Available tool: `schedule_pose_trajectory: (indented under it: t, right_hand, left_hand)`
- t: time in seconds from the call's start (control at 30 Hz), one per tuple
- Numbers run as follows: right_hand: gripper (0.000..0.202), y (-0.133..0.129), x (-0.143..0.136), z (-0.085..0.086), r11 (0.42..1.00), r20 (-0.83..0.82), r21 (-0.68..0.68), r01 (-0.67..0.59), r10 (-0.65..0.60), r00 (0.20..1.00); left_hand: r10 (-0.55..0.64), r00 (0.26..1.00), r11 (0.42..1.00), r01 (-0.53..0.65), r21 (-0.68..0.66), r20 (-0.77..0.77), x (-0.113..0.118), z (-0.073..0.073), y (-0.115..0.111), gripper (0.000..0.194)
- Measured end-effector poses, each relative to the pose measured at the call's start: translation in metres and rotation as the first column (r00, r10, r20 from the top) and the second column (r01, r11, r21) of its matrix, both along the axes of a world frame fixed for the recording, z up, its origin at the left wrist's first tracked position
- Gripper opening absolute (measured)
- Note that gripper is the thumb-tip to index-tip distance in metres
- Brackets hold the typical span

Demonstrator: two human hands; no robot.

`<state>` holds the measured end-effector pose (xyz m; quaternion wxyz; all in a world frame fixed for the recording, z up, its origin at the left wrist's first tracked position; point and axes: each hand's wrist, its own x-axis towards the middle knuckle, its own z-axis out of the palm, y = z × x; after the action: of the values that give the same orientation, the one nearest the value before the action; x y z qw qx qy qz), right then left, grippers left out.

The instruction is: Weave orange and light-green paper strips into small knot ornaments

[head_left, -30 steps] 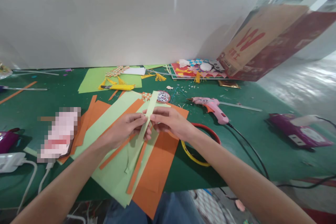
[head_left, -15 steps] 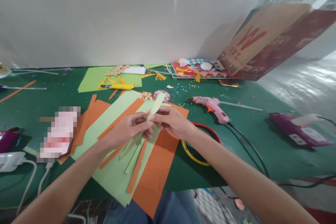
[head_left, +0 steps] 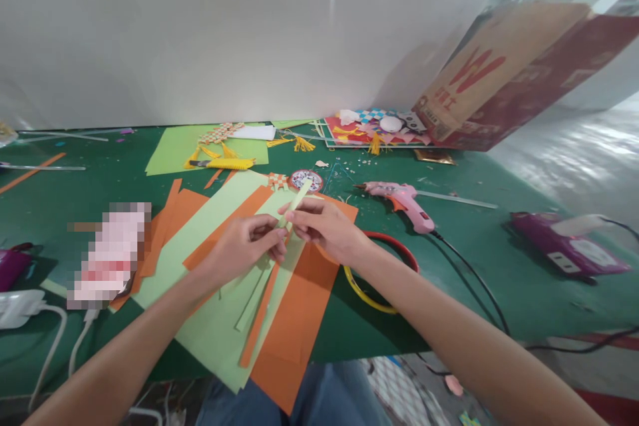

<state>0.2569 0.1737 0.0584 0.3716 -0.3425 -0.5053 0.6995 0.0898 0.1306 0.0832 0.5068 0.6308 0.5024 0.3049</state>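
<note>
"Over the middle of the green tabletop [head_left: 464, 253], what am I seeing through your feed?"

"My left hand [head_left: 244, 239] and right hand [head_left: 332, 226] are close together. Both sets of fingers pinch a narrow pale green strip [head_left: 301, 194], thumb against finger. Its upper end sticks out past the right fingertips, slanting away from me."

"And beneath?"

"Pale green paper [head_left: 214, 349] and an orange sheet [head_left: 294, 319], overlapping. A loose orange strip [head_left: 259, 313] lies on them, just below the hands."

"How far along would you call it?"

"Partway, in my judgement. Strips are already cut, and a small checkered piece [head_left: 278, 181] lies beyond the hands, beside a round speckled disc [head_left: 306, 180]. Farther back there's a larger checkered piece [head_left: 222, 133] with yellow tassels next to it. Those look woven to me. The strip I'm holding isn't worked into anything that I can make out, though my fingers cover part of it. The orange one lies flat and unwoven."

"Tools?"

"None in my grip. The yellow-handled cutter [head_left: 229, 164] lies by the larger piece, and the pink glue gun [head_left: 407, 203] rests off to the right, a clear stick in its back end. Whether it's hot, I can't tell."
</note>
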Motion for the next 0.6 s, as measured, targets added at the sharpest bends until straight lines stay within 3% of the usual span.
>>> schedule_pose_trajectory:
  t: [0.4,0.6]
  right_hand:
    - [0.027,-0.0027,-0.0034,-0.0018,1.0,0.015,-0.004,-0.016,0.016,1.0]
    - [0.026,-0.0001,-0.0009,0.0011,1.0,0.002,0.006,0.008,-0.008,1.0]
  left_hand:
    - [0.044,0.997,0.996,-0.04,0.075,-0.064,0.0021,-0.004,-0.001,0.026]
    - [0.014,0.997,0.994,-0.005,0.105,-0.082,0.0006,-0.0051,-0.001,0.031]
